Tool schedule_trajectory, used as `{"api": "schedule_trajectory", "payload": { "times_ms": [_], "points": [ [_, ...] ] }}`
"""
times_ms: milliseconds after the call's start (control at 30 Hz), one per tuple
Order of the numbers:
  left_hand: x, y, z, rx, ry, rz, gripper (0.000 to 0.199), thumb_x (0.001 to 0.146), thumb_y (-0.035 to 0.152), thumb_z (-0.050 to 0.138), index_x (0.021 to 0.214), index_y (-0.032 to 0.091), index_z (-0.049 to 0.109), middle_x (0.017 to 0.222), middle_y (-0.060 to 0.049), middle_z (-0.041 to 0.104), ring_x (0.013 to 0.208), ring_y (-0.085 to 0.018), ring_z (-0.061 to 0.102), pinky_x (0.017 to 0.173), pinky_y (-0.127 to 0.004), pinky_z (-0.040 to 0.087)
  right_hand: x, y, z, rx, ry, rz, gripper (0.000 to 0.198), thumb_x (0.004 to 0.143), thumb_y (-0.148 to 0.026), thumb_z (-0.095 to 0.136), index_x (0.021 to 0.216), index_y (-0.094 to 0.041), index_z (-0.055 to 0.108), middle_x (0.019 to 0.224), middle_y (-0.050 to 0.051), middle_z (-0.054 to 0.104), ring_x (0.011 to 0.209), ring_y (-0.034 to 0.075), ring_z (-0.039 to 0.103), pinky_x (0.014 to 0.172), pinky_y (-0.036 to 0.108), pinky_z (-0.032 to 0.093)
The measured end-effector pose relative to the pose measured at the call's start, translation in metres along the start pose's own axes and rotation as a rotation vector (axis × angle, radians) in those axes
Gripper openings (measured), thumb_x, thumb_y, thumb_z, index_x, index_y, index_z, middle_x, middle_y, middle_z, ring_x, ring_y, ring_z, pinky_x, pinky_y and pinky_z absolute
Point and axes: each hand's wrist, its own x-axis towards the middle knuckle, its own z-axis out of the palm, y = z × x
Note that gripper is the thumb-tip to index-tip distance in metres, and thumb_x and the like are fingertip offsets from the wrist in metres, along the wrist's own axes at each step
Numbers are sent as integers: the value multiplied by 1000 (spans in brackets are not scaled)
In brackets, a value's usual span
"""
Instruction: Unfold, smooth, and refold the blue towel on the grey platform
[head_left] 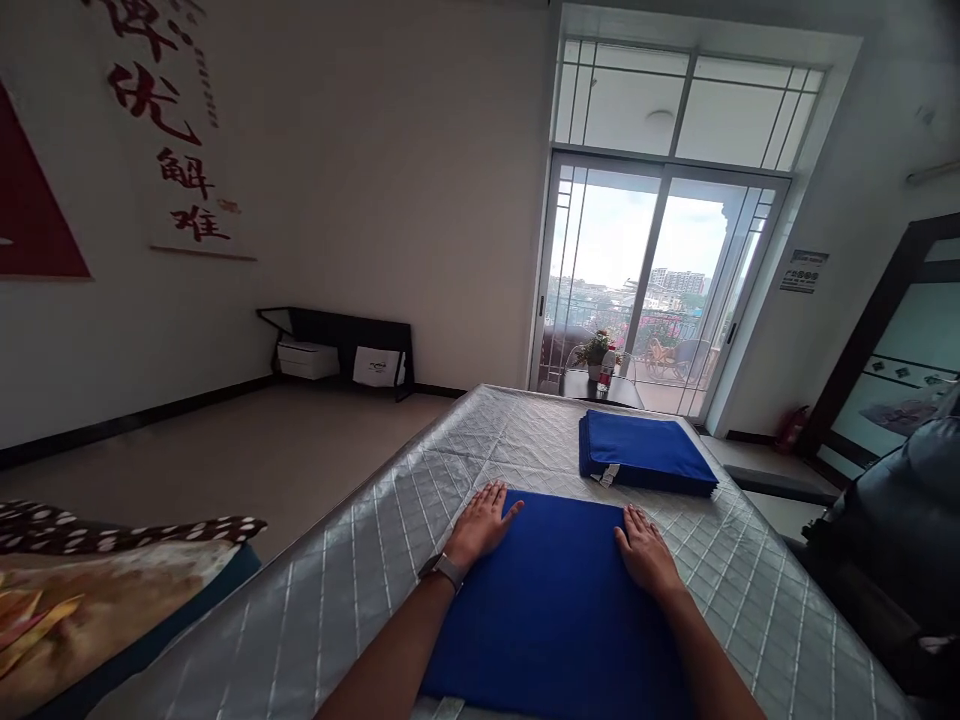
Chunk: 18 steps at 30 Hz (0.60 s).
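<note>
A flat blue fabric piece point(559, 610), roughly square, lies on the silver quilted table cover point(360, 570) right in front of me. My left hand point(484, 525) rests flat on its far left corner, fingers stretched out, a watch on that wrist. Over at the far right corner, my right hand point(646, 550) also lies flat with its fingers extended. A pale tag pokes out at the near edge of the blue piece. Beyond it sits a stack of folded blue fabric pieces point(645, 445), with a white tag on its near side.
A bottle point(605, 370) and potted flowers stand on a small table by the sliding glass door point(645, 280). At left lies a patterned cloth point(112, 600). A dark bag or seat point(900, 550) is at right. A low black shelf point(349, 330) lines the wall.
</note>
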Motion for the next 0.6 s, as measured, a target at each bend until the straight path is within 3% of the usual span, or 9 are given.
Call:
{"api": "schedule_trajectory", "payload": {
  "times_ms": [600],
  "points": [
    [0, 0, -2, 69, -57, -2, 80, 99, 63, 11, 152, 9, 34, 160, -15, 31, 149, -26, 25, 121, -43, 19, -4, -1, 0, 92, 22, 7, 69, 98, -46, 21, 157, -10, 24, 164, 6, 21, 152, 18, 14, 122, 35, 7]
  ]
}}
